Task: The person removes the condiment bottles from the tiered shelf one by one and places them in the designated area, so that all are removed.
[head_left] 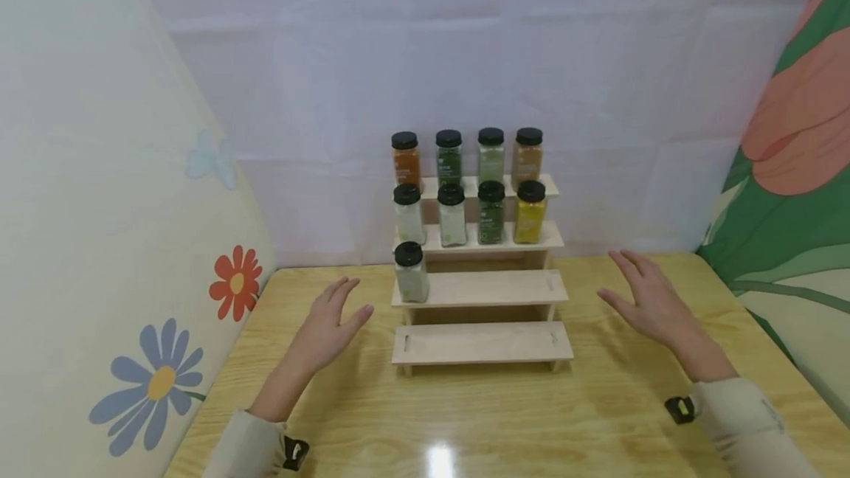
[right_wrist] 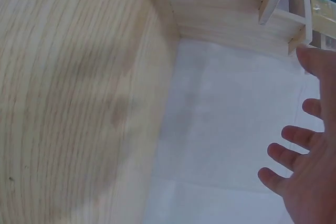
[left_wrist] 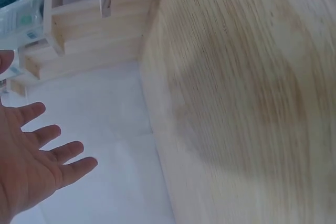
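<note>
A pale wooden tiered rack [head_left: 483,343] stands at the back middle of the table, with spice jars under black lids on its steps. On the top tier are an orange-red jar [head_left: 406,166], a dark green one, a pale green one and a tan one [head_left: 527,162]. The tier below carries two whitish jars, a green jar [head_left: 491,218] and a yellow jar [head_left: 530,218]. One greyish-white jar [head_left: 412,279] sits at the left end of the third tier; the lowest tier is bare. My left hand [head_left: 327,327] hovers left of the rack, fingers spread. To its right my right hand [head_left: 647,301] is likewise spread and holds nothing.
The wood-grain table [head_left: 478,419] extends in front of the rack and to both sides. A white cloth [head_left: 432,57] hangs right behind it. Flower-patterned fabric [head_left: 133,242] borders the left side, and a leafy print [head_left: 783,220] borders the right.
</note>
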Action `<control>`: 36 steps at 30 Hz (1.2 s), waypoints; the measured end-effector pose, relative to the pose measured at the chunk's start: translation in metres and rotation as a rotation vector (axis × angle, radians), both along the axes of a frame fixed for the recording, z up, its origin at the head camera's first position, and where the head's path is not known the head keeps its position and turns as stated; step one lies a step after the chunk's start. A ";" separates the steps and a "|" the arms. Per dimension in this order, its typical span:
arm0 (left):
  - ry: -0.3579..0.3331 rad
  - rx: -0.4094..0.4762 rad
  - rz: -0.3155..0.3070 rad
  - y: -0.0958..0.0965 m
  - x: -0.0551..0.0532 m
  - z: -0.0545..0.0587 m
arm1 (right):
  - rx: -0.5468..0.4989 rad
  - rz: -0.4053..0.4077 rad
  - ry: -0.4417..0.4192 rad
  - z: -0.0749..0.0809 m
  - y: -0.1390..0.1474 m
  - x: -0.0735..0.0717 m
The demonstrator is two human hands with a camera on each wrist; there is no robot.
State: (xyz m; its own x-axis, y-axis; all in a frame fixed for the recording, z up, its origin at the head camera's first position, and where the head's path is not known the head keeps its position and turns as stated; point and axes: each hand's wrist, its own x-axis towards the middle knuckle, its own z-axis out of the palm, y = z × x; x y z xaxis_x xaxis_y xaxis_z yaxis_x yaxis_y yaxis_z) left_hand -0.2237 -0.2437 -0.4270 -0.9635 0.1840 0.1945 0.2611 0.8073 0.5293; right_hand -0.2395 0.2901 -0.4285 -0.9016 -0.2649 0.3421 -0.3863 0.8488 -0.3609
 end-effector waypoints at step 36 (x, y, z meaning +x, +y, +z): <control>-0.427 0.723 0.127 0.038 0.010 -0.025 | -0.433 0.200 0.128 0.012 -0.081 -0.013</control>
State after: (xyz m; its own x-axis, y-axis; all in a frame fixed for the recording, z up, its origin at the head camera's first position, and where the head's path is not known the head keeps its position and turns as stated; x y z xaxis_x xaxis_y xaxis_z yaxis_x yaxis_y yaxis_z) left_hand -0.2142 -0.2061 -0.4516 -0.9859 0.0398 -0.1627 -0.1485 0.2418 0.9589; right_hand -0.2530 0.2088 -0.4168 -0.7910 -0.2375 0.5638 -0.5907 0.5363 -0.6028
